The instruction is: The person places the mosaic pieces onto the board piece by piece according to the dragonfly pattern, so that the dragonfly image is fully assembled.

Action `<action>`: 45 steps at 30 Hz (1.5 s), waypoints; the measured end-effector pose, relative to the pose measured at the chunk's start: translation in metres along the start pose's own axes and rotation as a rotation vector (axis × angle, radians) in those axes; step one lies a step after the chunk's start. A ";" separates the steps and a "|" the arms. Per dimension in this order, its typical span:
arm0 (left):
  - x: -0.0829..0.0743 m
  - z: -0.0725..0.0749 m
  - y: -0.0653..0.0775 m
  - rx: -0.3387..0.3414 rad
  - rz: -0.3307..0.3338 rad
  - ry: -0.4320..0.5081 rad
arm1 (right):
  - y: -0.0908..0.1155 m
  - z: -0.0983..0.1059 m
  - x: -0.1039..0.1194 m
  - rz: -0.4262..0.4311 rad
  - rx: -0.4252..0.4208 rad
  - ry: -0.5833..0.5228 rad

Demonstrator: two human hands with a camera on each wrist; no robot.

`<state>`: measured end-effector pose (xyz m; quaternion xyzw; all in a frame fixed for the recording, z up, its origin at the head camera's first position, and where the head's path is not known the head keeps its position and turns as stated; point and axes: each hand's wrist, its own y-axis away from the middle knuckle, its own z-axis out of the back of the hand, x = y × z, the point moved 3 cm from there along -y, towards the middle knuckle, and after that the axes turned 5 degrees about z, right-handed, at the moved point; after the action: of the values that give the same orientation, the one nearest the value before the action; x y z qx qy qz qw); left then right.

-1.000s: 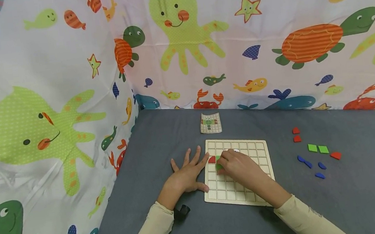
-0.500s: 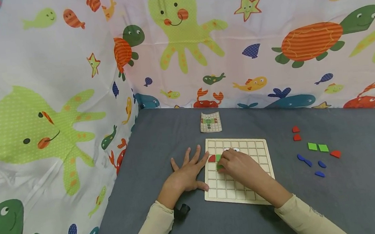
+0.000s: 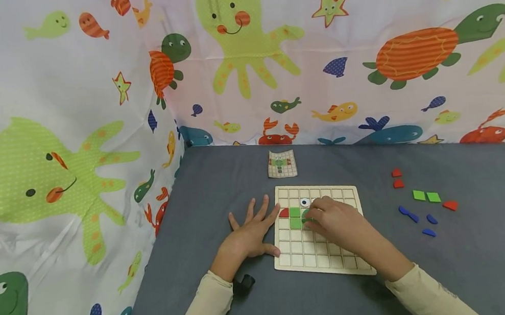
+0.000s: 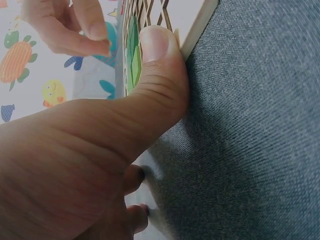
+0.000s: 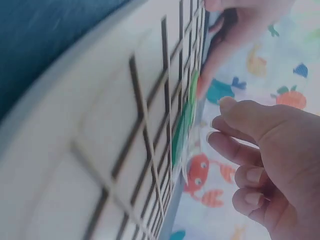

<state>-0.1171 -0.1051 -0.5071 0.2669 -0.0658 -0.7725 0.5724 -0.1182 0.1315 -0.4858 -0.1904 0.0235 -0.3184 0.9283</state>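
Loosely bent and released, by both wrist views, the fingers of the right hand [image 3: 336, 218] hover just above the gridded board [image 3: 309, 261], close by a dark green piece [image 3: 306, 215] and an eye tile [image 3: 305, 202]. I log the left hand [image 3: 249, 238] splayed, grasping nothing, thumb and index at the board's left edge, near a red piece [image 3: 283, 213] and two light green squares [image 3: 295, 217]. Farther out on grey cloth [image 3: 332, 303], I note a patterned card [image 3: 282, 164] beyond the board, and loose red wedges [image 3: 398, 184], green tiles [image 3: 419, 195] and blue bits [image 3: 432, 219] off right.
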 end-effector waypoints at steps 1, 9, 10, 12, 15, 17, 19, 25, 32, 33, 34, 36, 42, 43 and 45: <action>0.000 0.000 0.000 -0.002 -0.001 0.001 | 0.003 0.003 -0.004 -0.012 -0.006 -0.007; -0.001 0.002 0.000 0.001 -0.003 0.001 | 0.030 0.022 -0.044 -0.146 0.009 -0.015; -0.001 0.002 0.000 0.002 -0.003 -0.001 | 0.034 0.024 -0.049 -0.169 0.016 -0.011; -0.002 0.002 -0.001 0.002 -0.003 0.000 | 0.041 0.028 -0.060 -0.217 0.031 -0.005; -0.002 0.001 -0.002 0.000 -0.002 0.000 | 0.052 0.034 -0.075 -0.276 0.048 0.006; -0.002 0.002 -0.002 0.002 0.000 0.000 | 0.058 0.038 -0.083 -0.302 0.051 0.020; -0.002 0.002 -0.002 0.006 0.001 -0.002 | 0.064 0.041 -0.089 -0.317 0.044 0.030; -0.001 0.002 -0.002 0.009 0.003 0.013 | 0.078 0.051 -0.104 -0.339 -0.001 0.072; 0.001 0.000 0.000 0.015 0.011 0.006 | 0.096 0.053 -0.121 -0.394 0.012 0.077; 0.000 0.000 0.000 0.015 0.010 0.008 | 0.098 0.053 -0.124 -0.405 0.017 0.079; 0.000 0.001 0.000 0.016 0.010 0.008 | 0.100 0.054 -0.126 -0.417 0.019 0.084; 0.000 0.001 0.000 0.012 0.010 0.012 | 0.103 0.055 -0.131 -0.429 0.015 0.100; -0.001 0.000 0.000 0.010 0.014 0.010 | 0.110 0.055 -0.144 -0.428 0.009 0.112; -0.001 0.000 0.000 0.013 0.015 0.008 | 0.111 0.054 -0.146 -0.423 0.005 0.111; -0.001 0.000 0.000 0.015 0.015 0.009 | 0.113 0.053 -0.150 -0.416 -0.005 0.110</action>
<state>-0.1171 -0.1045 -0.5066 0.2744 -0.0711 -0.7664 0.5764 -0.1630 0.3217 -0.4896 -0.1759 0.0354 -0.5129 0.8395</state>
